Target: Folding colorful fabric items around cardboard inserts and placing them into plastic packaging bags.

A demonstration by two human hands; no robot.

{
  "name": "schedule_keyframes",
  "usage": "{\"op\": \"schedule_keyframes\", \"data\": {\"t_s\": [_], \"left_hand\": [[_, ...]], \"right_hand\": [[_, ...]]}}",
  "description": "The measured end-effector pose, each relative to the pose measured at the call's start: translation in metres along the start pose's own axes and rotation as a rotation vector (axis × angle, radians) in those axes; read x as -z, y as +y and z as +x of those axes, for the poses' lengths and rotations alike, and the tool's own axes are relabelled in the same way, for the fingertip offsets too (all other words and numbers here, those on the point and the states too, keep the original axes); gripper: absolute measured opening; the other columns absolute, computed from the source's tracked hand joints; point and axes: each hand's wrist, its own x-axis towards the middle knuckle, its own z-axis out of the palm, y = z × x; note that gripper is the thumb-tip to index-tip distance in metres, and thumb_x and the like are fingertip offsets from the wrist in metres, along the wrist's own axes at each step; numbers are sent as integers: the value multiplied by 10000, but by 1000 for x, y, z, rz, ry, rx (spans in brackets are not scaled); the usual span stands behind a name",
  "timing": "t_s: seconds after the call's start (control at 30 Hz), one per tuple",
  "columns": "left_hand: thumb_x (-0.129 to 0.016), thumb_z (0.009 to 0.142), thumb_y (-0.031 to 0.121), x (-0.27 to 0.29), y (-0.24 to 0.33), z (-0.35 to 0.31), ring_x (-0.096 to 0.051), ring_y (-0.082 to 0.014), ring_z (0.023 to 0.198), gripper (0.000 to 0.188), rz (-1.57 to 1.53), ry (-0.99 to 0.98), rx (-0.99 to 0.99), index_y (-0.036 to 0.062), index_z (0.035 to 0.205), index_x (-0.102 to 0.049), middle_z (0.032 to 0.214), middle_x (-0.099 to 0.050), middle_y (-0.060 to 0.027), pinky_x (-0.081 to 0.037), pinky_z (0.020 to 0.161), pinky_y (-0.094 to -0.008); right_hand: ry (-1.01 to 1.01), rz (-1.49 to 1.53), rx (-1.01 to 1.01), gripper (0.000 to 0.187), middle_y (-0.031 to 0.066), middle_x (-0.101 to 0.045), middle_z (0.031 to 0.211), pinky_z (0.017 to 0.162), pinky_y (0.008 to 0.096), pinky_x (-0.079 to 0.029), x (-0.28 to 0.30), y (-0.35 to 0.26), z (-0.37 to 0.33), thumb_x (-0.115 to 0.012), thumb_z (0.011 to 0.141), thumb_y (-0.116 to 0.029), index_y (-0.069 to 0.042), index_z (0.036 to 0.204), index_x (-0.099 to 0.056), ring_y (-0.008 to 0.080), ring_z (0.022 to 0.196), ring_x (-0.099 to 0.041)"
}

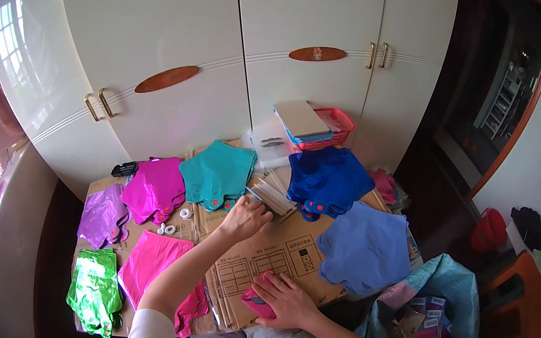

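My left hand (247,219) reaches over the middle of the cardboard-covered table, its fingers curled at the near left end of a stack of thin pale cards (273,196). Whatever those fingertips pinch is mostly hidden. Closer to my body, my right hand (289,302) lies over a small folded pink bundle (257,301) with a dark grey side, thumb and fingers around it. Between the two hands is bare printed cardboard (271,256). A teal pile of folded fabric (217,171) lies left of the cards, and a dark blue pile (326,179) lies to their right.
More fabric piles ring the table: magenta (152,186), purple (103,214), green (96,283), pink (155,260) and light blue (367,246). At the back stands a red basket (339,129) beside boards (304,119). An open teal bag (453,284) and wooden chair (529,312) are at right.
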Motion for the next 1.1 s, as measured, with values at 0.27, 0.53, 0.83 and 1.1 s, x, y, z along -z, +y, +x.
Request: {"op": "schedule_keyframes", "data": {"t_s": [0.27,0.53,0.83,1.1], "left_hand": [[-569,775,136,17,-15,-8,-530,-173,951,111,4,-62,42,172,876,-596,895,-542,-5,-400,827,-386],[-578,775,248,-3,-3,-22,-513,-211,988,218,-13,1,87,90,921,-612,972,-574,-35,-395,869,-395],[-576,837,454,-17,17,-7,-500,-269,1088,546,-116,40,221,8,1152,-557,1115,-570,-115,-396,893,-414],[-644,768,377,-17,5,-10,-605,-271,964,473,-335,14,277,74,1126,-575,1045,-615,-101,-397,861,-442]], "right_hand": [[21,-5,4,781,101,-374,1465,1121,474,-231,-2,1,-1,-572,791,-544,-55,1380,-418,290,1379,-295],[-4,-2,-6,792,89,-378,1465,1125,466,-228,-2,1,0,-572,785,-555,-67,1388,-413,289,1381,-290],[10,10,-1,786,92,-381,1459,1122,471,-231,-1,1,2,-582,783,-551,-71,1383,-416,289,1377,-296],[1,15,-7,787,87,-379,1462,1127,471,-226,2,1,2,-584,783,-556,-78,1385,-415,280,1379,-294]]}}
